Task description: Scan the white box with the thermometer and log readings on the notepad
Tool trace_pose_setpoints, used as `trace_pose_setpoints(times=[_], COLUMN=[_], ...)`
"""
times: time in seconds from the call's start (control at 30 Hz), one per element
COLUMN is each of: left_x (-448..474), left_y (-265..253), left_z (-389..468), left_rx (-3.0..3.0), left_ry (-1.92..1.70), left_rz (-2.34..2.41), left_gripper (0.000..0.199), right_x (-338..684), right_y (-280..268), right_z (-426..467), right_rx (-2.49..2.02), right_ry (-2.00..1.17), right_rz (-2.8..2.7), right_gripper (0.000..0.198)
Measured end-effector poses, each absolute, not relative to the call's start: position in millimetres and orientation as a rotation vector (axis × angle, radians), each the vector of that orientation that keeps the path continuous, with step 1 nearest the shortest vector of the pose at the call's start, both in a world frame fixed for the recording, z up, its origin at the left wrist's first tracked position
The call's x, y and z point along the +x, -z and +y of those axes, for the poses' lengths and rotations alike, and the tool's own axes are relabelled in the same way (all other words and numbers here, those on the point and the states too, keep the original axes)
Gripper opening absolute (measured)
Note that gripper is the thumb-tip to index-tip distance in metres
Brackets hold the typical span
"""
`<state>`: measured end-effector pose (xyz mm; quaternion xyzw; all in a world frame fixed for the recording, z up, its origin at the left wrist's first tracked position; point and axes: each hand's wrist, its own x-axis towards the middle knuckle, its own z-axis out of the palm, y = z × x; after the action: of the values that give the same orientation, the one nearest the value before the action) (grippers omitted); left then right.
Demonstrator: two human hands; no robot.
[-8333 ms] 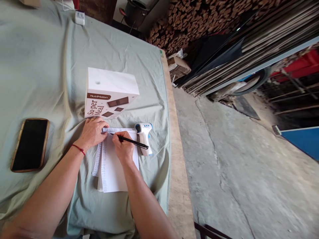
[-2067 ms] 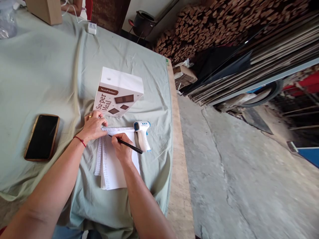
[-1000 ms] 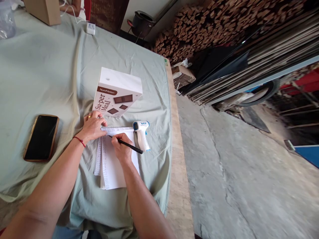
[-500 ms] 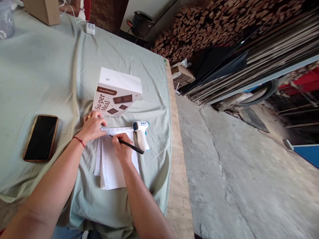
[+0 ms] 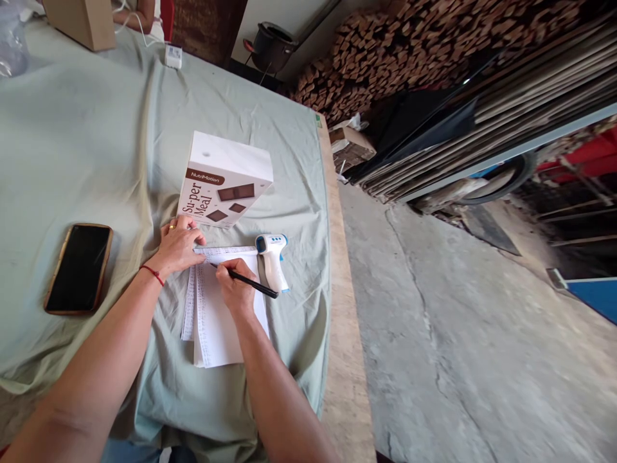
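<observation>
My right hand (image 5: pixel 237 287) is closed around a black pen (image 5: pixel 260 285), its tip down at the upper left of a sheet of white paper (image 5: pixel 224 321). Handwriting runs along the sheet's left and top edges. More written paper (image 5: pixel 188 315) sticks out from beneath it on the left. My left hand (image 5: pixel 180 244), with a ring and a red wrist string, lies with fingers apart at the sheet's top left corner, against the base of a white NutriMotion box (image 5: pixel 231 157). Just right of the paper, a white and blue infrared thermometer (image 5: pixel 274 262) lies on the cloth.
A phone (image 5: pixel 78 269) lies to the left on the green tablecloth (image 5: pixel 91 141). At the far side are a cardboard box (image 5: pixel 81 22), a white charger (image 5: pixel 173 56) and another person's arm (image 5: pixel 137 19). The table's wooden edge (image 5: pixel 344 321) runs along the right; stacked firewood (image 5: pixel 385 51) stands beyond.
Almost nothing differs. The whole view has shifted very slightly; both hands, the pen and the paper keep their places.
</observation>
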<state>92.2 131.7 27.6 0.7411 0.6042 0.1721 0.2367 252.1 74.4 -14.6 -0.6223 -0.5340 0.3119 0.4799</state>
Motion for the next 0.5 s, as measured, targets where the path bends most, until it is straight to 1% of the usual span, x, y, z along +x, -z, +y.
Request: trace_pose_setpoints(times=[0.5], left_x=[92.0], left_y=[-26.3], left_z=[132.0], left_rx=[2.035], left_ry=[-0.507], left_rz=[1.649], left_gripper=[0.018], right_x=[252.1], right_y=[15.8], right_z=[74.6], right_rx=[-1.524], right_ry=[-0.688], right_rz=[-1.354], right_gripper=[0.016])
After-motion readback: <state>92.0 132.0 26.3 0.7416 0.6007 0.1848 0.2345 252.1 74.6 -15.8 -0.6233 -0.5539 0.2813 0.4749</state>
